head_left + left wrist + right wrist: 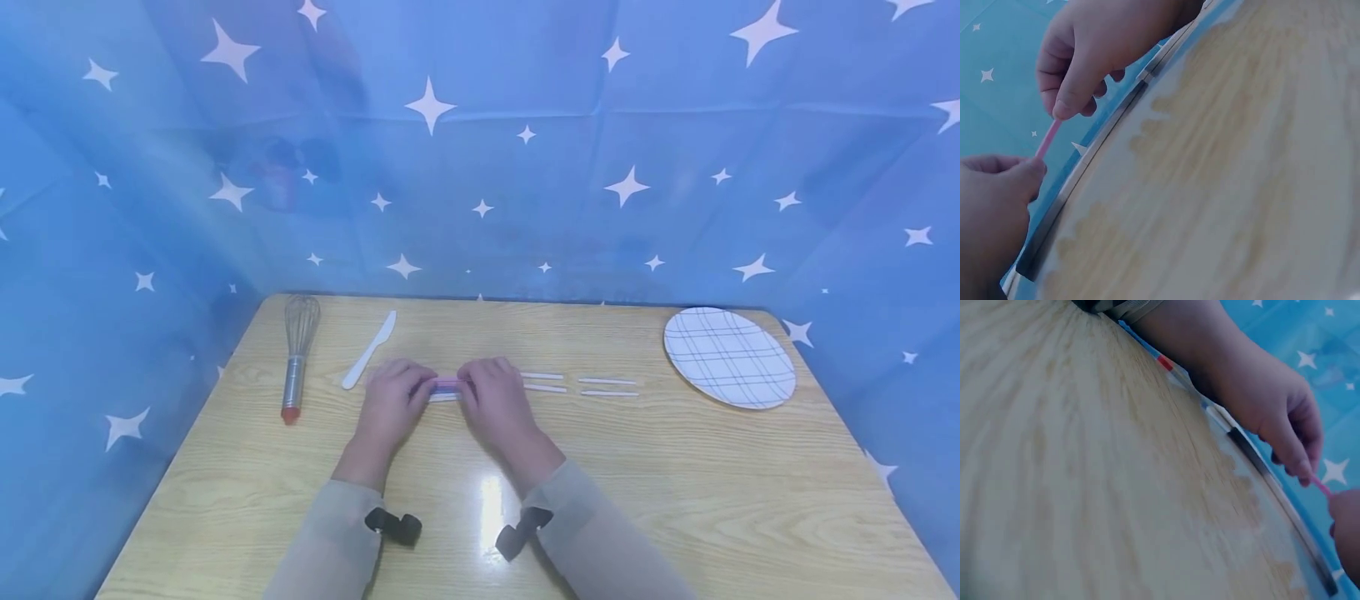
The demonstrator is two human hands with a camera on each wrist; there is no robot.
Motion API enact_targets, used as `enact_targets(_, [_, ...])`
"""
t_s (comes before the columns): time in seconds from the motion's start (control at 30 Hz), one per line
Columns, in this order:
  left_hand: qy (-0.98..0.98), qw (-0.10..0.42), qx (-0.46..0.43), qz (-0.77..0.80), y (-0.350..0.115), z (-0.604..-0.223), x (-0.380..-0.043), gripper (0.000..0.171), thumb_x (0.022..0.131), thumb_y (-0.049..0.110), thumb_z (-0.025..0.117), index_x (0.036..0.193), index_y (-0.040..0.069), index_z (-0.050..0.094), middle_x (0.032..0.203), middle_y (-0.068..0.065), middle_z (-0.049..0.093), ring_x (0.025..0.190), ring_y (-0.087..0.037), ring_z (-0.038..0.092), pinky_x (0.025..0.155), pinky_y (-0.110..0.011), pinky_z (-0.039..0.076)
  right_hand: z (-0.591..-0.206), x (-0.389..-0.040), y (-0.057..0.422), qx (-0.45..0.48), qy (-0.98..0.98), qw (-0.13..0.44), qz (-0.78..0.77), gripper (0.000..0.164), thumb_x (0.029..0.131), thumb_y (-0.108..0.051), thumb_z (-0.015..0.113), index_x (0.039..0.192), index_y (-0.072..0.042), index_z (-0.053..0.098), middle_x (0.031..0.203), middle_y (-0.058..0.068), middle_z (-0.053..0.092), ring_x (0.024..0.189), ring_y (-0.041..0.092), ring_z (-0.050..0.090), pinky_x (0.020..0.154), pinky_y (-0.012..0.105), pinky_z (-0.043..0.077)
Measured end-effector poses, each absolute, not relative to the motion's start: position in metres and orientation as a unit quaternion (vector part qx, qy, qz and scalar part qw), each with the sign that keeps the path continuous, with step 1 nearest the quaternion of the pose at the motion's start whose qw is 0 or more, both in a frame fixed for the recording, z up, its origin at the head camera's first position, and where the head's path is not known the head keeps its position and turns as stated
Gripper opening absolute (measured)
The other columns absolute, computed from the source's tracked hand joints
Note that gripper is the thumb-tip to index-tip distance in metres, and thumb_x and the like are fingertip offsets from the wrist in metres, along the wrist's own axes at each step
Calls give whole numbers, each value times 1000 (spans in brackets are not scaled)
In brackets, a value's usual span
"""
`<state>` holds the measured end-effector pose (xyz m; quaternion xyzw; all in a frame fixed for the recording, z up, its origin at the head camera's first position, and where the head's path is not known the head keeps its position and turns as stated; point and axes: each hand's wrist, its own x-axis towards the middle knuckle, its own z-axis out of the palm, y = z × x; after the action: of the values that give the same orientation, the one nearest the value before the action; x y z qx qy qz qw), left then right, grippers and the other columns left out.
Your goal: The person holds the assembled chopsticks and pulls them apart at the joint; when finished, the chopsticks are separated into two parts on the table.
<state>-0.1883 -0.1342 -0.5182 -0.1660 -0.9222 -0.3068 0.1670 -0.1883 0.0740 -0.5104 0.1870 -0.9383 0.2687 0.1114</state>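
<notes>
Both hands meet near the middle of the table's far half, above a row of thin sticks. Between them runs a thin pink stick. My left hand pinches its left end with thumb and fingers. My right hand pinches the other end the same way. In the left wrist view the pink stick shows between the fingertips of both hands, raised off the table. Just below it in the head view lies a white stick; the fingers hide parts of what lies there.
White sticks and more white sticks lie in pairs right of my hands. Left are a white knife and a whisk with a red end. A plate with crossed lines lies far right. A starry blue curtain stands behind.
</notes>
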Motion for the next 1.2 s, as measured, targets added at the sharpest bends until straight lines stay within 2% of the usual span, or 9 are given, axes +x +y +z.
enact_targets(0.2, [-909,164,-219,-315,-116,-513,-186,14,103,24,73,113,16,79,111,0,77,109,-24,69,107,-48,50,-507,-179,96,224,-916,174,284,19,106,-31,68,118,-22,79,108,-9,76,104,14,62,103,44,46])
enact_targets(0.4, [-905,131,-245,-323,-86,-508,-179,17,106,34,69,114,23,80,110,8,75,109,-15,68,104,-37,53,-508,-169,128,242,-895,235,293,19,100,-33,77,114,-22,83,103,-9,77,100,14,61,98,42,46])
enact_targets(0.53, [-896,134,-262,-332,-64,-504,-174,17,107,32,68,112,21,80,109,7,76,109,-15,68,103,-35,54,-510,-164,149,253,-879,271,301,15,96,-27,82,109,-21,84,103,-6,79,100,17,63,96,42,46])
enact_targets(0.7, [-883,145,-285,-343,-35,-503,-171,15,106,28,69,110,18,80,107,5,76,108,-17,69,104,-35,54,-510,-156,175,254,-860,310,317,13,89,-19,87,102,-18,85,96,-4,79,93,20,64,88,41,45])
enact_targets(0.93, [-871,137,-304,-361,0,-504,-171,13,106,26,70,110,19,80,109,7,77,110,-14,68,111,-32,48,-515,-151,210,253,-847,325,336,15,85,-13,89,100,-16,86,93,-3,79,91,22,62,86,40,44])
enact_targets(1.2, [-856,126,-320,-387,24,-507,-171,15,106,27,69,111,19,81,111,7,77,111,-12,69,110,-29,48,-517,-150,238,258,-848,321,332,12,85,-11,86,97,-11,85,93,4,80,94,30,61,91,44,42])
